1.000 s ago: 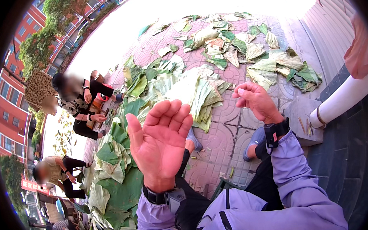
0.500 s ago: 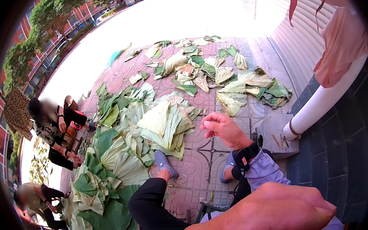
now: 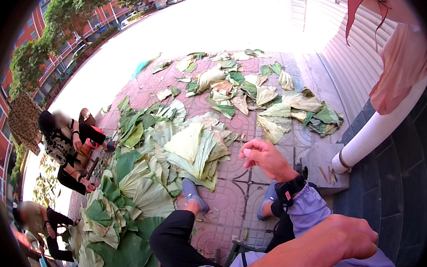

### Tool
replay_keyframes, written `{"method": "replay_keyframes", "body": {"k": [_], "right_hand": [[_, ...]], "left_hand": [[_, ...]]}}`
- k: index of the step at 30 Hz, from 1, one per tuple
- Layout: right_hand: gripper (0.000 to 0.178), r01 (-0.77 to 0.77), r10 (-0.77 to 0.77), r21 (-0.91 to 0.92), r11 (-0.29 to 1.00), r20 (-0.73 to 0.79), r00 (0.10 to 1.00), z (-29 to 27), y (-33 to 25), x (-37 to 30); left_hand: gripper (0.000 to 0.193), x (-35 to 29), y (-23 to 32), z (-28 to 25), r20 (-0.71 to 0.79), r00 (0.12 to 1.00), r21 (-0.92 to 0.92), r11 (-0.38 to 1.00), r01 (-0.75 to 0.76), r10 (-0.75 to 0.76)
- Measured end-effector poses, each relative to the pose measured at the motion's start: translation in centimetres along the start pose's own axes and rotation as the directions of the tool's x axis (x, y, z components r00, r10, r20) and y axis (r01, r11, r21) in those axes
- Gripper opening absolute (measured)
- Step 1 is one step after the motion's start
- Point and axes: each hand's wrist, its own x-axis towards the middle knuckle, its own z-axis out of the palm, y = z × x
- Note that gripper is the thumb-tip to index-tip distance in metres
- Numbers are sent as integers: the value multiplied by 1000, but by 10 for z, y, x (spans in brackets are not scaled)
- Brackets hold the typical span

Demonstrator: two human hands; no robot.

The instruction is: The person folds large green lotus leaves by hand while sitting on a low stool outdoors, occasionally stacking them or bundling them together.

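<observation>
While the right hand [image 3: 270, 160] hung loosely curled over the paving [image 3: 232, 193] with nothing in it, the left hand [image 3: 354, 237] lay across in front of the purple sleeve [image 3: 308, 211]; its fingers were out of sight, so whether they were closed, or touched the sleeve, could not be told. Pale leaves [image 3: 185, 144] lay heaped at nine to ten o'clock from the right hand — near, but untouched — and big green leaves [image 3: 121, 259] at eight. They looked light and thin, probably soft where green and brittle at dry edges, best taken near the middle with several fingers beneath. Overlap hid most undersides. Glare washed out the ground [image 3: 202, 29] at twelve o'clock, and anything held by the co-worker [image 3: 58, 150] at nine was too small to make out.
</observation>
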Motion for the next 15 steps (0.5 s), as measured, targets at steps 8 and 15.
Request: {"method": "replay_keyframes", "body": {"k": [8,15], "right_hand": [[17,-18,17,-29,999,-13,1000,-8,3,1],[16,-2,2,-44,999,-19,1000,-11,3,1]], "left_hand": [[36,-5,13,-16,-20,996,332,940,-80,92],[32,-5,-7,-45,181,878,660,607,-443,443]]}}
